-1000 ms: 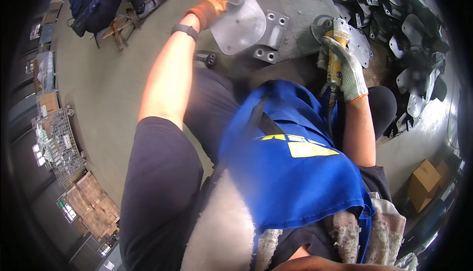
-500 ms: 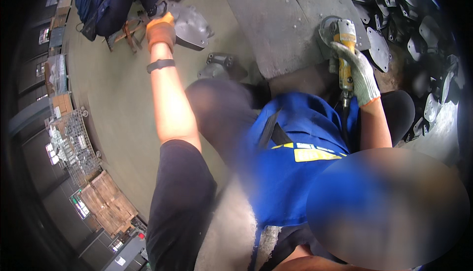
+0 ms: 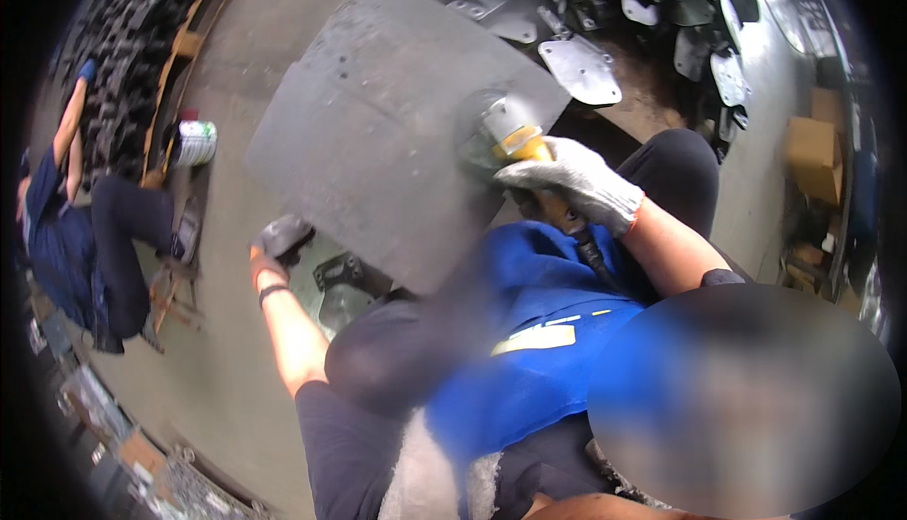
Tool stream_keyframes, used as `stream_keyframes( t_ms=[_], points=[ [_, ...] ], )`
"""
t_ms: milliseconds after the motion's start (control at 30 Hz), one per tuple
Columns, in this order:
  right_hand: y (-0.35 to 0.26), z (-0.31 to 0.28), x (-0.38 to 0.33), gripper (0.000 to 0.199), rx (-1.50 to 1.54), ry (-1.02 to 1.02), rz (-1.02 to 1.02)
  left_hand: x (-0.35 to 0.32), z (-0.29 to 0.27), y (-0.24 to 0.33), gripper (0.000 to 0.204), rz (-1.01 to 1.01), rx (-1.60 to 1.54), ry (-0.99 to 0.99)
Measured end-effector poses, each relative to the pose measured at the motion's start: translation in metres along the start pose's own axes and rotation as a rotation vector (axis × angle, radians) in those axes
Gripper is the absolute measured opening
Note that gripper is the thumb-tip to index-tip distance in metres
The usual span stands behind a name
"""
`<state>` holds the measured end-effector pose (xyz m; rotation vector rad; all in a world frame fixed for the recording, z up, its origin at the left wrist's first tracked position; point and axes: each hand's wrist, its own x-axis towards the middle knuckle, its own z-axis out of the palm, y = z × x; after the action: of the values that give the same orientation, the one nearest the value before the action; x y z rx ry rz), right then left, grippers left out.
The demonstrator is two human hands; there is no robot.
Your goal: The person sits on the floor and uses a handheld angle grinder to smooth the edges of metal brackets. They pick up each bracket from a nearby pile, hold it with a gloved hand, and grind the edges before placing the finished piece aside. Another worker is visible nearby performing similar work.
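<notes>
My left hand, in an orange glove, is closed on a grey metal bracket beside the near-left edge of a metal-topped work table. Its fingers are partly hidden by the bracket. In a whitish knit glove, my right hand grips a yellow angle grinder over the right part of the table top. The grinder's head is blurred, and a dark hose or cord runs from its rear toward my lap. Another metal bracket sits low beside my left knee.
Many grey metal brackets are heaped beyond the table and to its right. On the left, a seated co-worker reaches toward stacked dark parts. A white tin stands nearby. Cardboard boxes are at the far right.
The view has swung round. My left hand has brought the bracket from far out on the left to the table's near-left edge. My right hand still holds the grinder, now tilted leftward.
</notes>
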<state>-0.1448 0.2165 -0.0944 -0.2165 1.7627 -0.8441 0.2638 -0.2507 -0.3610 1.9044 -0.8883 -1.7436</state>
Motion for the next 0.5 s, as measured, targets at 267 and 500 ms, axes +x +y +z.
stream_keyframes(
  t_ms=[267,500],
  points=[
    [-0.005,0.006,-0.007,0.041,0.048,0.007,-0.11,0.03,-0.098,-0.007,0.054,-0.076,0.077,0.122],
    [-0.015,-0.001,-0.018,0.041,-0.047,-0.011,-0.138,-0.113,-0.04,0.063,0.074,0.161,-0.251,0.04]
  ],
)
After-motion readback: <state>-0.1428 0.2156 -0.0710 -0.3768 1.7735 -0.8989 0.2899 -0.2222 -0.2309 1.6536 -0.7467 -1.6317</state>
